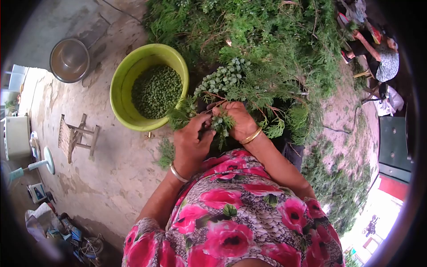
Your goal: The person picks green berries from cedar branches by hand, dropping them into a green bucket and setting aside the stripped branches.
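My left hand [191,141], with a silver-coloured bangle at the wrist, has its fingers bent around the edge of a green sprig [223,123] with small pale berries. On the other side of that sprig, my right hand [239,121], a gold-coloured bangle at its wrist, grips the leafy stem with curled fingers. Just beyond both hands lies a thick cluster of pale green berries [227,75] on a branch. A yellow-green tub [117,98], partly filled with small green berries [158,91], stands to the left of my hands.
A large heap of cut green branches [267,40] spreads ahead and to the right. At the left are a metal bowl [70,60], a small woven stool [66,138] and a fan [49,160]. Another person [387,64] sits at the upper right.
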Demonstrator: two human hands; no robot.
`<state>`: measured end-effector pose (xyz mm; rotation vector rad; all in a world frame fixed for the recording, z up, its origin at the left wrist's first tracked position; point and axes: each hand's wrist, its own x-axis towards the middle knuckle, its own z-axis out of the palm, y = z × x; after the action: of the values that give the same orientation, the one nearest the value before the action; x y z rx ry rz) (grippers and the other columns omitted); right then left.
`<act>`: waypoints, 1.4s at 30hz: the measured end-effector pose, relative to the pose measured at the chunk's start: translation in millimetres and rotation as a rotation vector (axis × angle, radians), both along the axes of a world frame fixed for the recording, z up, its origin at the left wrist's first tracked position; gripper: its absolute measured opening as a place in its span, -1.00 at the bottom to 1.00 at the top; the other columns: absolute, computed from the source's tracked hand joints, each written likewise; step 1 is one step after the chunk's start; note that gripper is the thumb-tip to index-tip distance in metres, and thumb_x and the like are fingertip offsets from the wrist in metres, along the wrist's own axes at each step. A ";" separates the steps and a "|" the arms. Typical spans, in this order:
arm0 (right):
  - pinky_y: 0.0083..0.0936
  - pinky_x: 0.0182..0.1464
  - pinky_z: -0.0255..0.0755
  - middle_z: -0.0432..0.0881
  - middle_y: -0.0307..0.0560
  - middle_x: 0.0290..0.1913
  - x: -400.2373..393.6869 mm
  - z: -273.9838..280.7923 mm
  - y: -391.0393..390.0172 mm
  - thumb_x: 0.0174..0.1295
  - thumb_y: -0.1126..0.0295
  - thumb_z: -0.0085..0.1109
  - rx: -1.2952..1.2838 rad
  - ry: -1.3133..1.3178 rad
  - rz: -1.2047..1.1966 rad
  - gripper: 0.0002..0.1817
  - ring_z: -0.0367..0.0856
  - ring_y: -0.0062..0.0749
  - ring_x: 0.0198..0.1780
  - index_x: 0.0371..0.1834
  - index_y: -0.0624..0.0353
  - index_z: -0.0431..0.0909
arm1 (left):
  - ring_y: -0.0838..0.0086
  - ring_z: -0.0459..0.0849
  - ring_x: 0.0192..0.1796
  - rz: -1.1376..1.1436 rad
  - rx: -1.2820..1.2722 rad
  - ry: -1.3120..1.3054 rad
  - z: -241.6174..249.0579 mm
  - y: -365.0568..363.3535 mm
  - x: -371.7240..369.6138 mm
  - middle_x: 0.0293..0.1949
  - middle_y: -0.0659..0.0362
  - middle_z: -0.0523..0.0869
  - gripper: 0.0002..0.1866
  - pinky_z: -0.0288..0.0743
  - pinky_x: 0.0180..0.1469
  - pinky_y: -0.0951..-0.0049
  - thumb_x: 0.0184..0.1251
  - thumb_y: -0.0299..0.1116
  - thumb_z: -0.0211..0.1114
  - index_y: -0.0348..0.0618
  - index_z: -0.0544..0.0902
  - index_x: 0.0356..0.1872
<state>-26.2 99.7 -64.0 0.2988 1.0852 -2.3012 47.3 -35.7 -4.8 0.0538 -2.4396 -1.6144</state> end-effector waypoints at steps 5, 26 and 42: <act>-0.59 -0.36 0.45 0.54 -0.16 -0.47 -1.3 -10.3 -1.9 0.11 0.72 0.19 0.051 -0.066 0.009 -0.79 0.51 -0.55 -0.43 -0.61 0.28 0.47 | 0.13 0.68 -0.39 -0.151 -0.252 0.128 -9.9 -3.1 -3.0 -0.35 -0.02 0.69 -0.81 0.53 -0.35 0.37 0.07 -0.57 0.32 -0.27 0.62 -0.24; -0.46 -0.50 0.54 0.58 -0.11 -0.49 -0.2 8.7 -0.7 0.18 0.61 0.23 -0.099 -0.119 0.024 -0.92 0.62 -0.34 -0.55 -0.37 0.45 0.57 | 0.36 0.54 -0.49 -0.197 -0.105 0.011 18.4 -2.3 18.6 -0.36 0.10 0.65 -0.87 0.42 -0.44 0.37 0.21 -0.53 0.19 -0.29 0.56 -0.22; -0.61 -0.33 0.43 0.65 -0.10 -0.38 1.9 1.6 -2.0 0.16 0.66 0.15 0.239 0.129 0.006 -0.94 0.53 -0.53 -0.37 -0.40 0.39 0.63 | 0.14 0.65 -0.42 -0.212 -0.662 0.092 -3.5 5.8 -8.5 -0.36 0.01 0.65 -0.66 0.51 -0.42 0.19 0.08 -0.34 0.35 -0.28 0.58 -0.12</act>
<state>-24.3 97.7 -62.3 0.2404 1.4281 -2.2121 38.8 -29.8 -8.3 -0.3829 -2.8397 -0.7702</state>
